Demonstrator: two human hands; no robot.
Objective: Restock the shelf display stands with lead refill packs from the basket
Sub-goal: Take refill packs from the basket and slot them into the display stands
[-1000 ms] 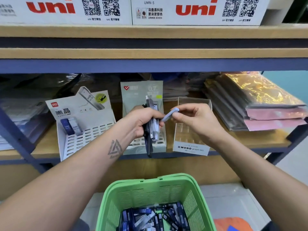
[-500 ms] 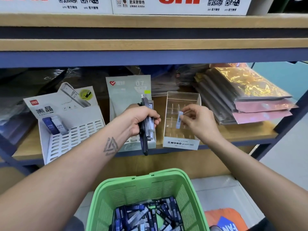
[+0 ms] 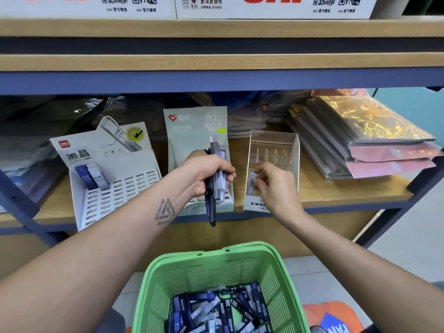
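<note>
At six o'clock the green basket [image 3: 217, 275] was cut off by the bottom edge, so only part of its heap of lead refill packs [image 3: 221, 308] showed, their labels too small to read; an orange item [image 3: 319, 313] at five o'clock was likewise clipped. Just above centre, the left hand [image 3: 206, 175] was curled round a bundle of packs [image 3: 217, 174] held upright, and the fingers hid how many it gripped. At about three o'clock from it, the right hand [image 3: 276, 183] pinched a single pack [image 3: 252, 182] between thumb and fingertips inside the front of the clear acrylic stand [image 3: 274, 145], whose label was half covered by the wrist. Behind the left hand stood the grey-green 0.7 stand [image 3: 195, 126], its lower slots mostly hidden. At nine o'clock the white stand [image 3: 113, 188] on the shelf [image 3: 336, 191] held two packs [image 3: 92, 176] in its back left corner. Farther back, at two o'clock, lay a stack of glossy sleeves [image 3: 372, 138]; dark plastic-wrapped goods behind the stands were hard to make out. At twelve o'clock the white boxes [image 3: 264, 6] were cut off by the top edge.
</note>
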